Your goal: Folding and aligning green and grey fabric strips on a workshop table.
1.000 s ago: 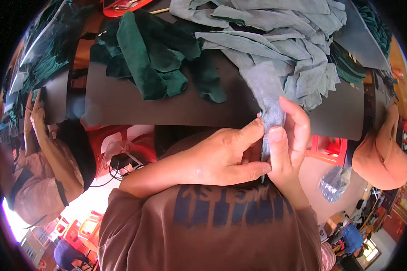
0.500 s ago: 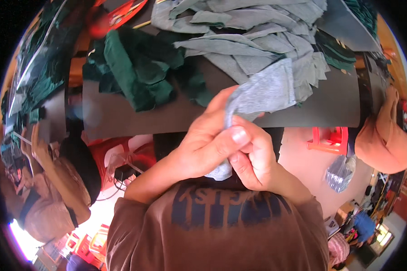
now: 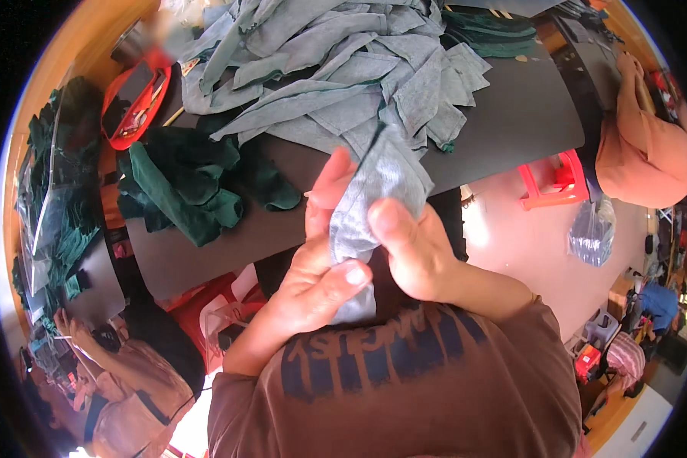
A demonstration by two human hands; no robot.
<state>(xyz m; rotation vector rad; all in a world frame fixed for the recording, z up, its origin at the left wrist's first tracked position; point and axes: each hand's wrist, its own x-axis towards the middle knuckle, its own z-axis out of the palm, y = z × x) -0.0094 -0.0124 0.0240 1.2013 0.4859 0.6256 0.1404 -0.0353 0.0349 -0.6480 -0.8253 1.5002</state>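
A light grey strip of fabric with darker green along one edge is stretched between my two hands, above my lap at the near edge of the table. My left hand grips its left side, thumb lying across the front and fingers behind. My right hand pinches the other side, thumb on the cloth and its other fingers mostly hidden. The strip's lower end hangs between the hands. Past it lies a heap of similar grey fabric pieces, and the strip's upper tip overlaps the heap in view.
Crumpled dark green cloth lies on the dark table, left of the heap. Beyond it sits a red tray with small tools. Folded green pieces lie far right. Other people sit on both sides. A red stool stands right.
My hands have moved apart from their clasped position, and the grey strip now spreads between them. The view has turned, shifting the table and the heap leftward.
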